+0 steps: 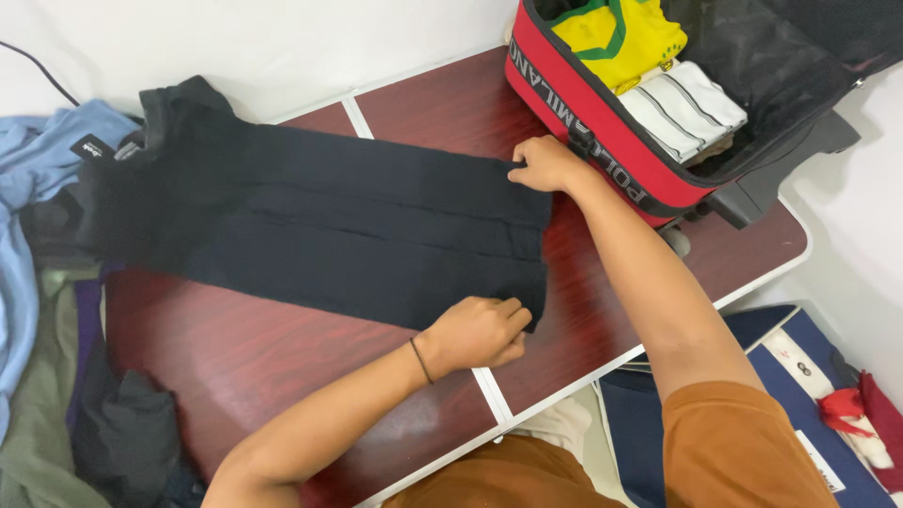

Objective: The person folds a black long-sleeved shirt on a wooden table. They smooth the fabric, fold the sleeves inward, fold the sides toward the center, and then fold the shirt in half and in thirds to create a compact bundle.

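Head view: we pinch both hems of the dark folded shirt [320,226], left hand [480,331] and right hand [546,165], beside the red suitcase [602,122]; its length runs away leftward.

Dark navy garment [320,230]: folded lengthwise into a long flat band, lying across the table from far left to near right. Collar end left, bunched; right edge straight, corners pinched.
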